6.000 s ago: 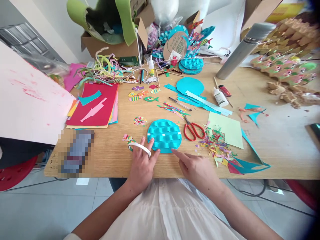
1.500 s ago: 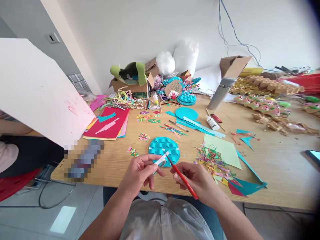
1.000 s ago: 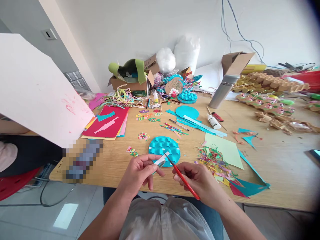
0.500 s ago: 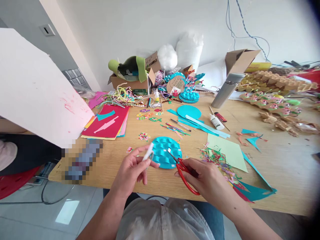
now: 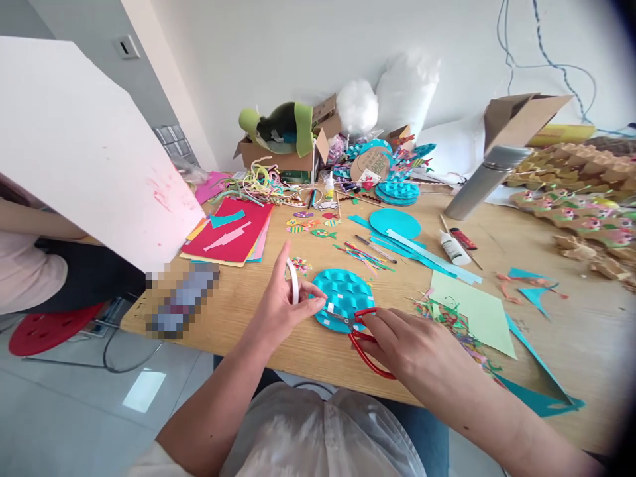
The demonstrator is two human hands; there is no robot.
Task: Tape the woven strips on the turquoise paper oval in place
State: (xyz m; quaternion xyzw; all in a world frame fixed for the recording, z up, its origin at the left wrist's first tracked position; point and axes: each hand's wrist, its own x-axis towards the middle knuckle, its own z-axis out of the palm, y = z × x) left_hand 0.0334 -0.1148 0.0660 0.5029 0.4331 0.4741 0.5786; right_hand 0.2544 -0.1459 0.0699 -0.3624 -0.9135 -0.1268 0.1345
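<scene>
A roll of white tape (image 5: 294, 281) hangs around the fingers of my left hand (image 5: 275, 308). Its thumb and a fingertip come together near the scissor tips; whether a bit of tape is between them is too small to tell. My right hand (image 5: 410, 341) grips red-handled scissors (image 5: 364, 356), their blades pointing left over a round blue woven paper disc (image 5: 350, 283). Several small white squares show on or over that disc, which lies flat on the table below both hands.
Paper fish (image 5: 324, 233), a plain blue disc (image 5: 395, 224) and blue strips lie beyond. Red paper sheets (image 5: 238, 232) are at left, paper scraps (image 5: 452, 318) and a green sheet (image 5: 477, 311) at right. A grey flask (image 5: 484, 185) stands farther back. Another person (image 5: 30, 265) sits at left.
The scissor blades have swung left toward my left hand's fingertips. My left hand has turned, so the tape roll now stands more upright. The whole view has shifted slightly.
</scene>
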